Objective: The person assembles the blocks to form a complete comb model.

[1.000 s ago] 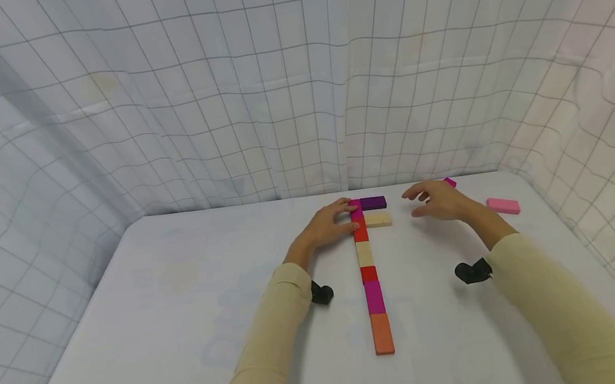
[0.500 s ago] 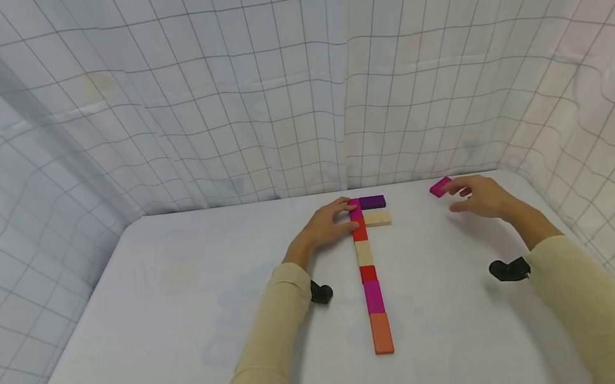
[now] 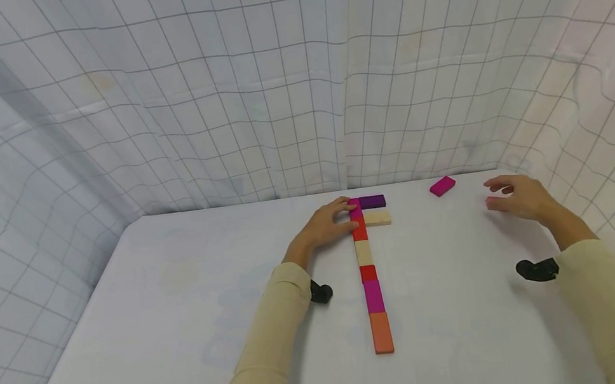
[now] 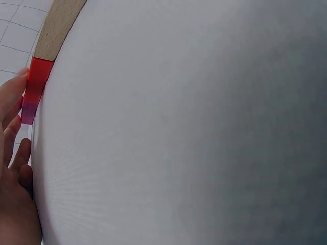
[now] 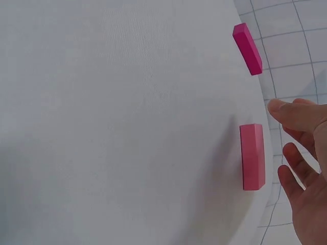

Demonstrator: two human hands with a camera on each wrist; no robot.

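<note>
A straight row of flat coloured blocks runs toward me in the head view. From the far end come a magenta block point(image 3: 356, 213), a red block point(image 4: 39, 79), a beige block point(image 3: 363, 253), another red block point(image 3: 368, 273), another magenta block point(image 3: 375, 297) and an orange block point(image 3: 382, 333). My left hand point(image 3: 325, 224) rests at the far end, thumb on the red block and fingertips at the magenta one. My right hand point(image 3: 522, 197) hovers, fingers loosely bent, over a pink block point(image 5: 252, 156), mostly hidden behind it in the head view. A gap shows between fingers and block in the right wrist view.
Against the row's right side lie a dark purple block point(image 3: 373, 202) and a second beige block point(image 3: 378, 218). A loose magenta block point(image 3: 442, 186) lies near the back edge of the white table point(image 3: 155, 313). White grid-patterned curtains point(image 3: 295, 91) enclose the back and sides.
My right hand has moved right, past the loose magenta block, which now shows fully, to over the pink block. The left hand and the row have stayed in place.
</note>
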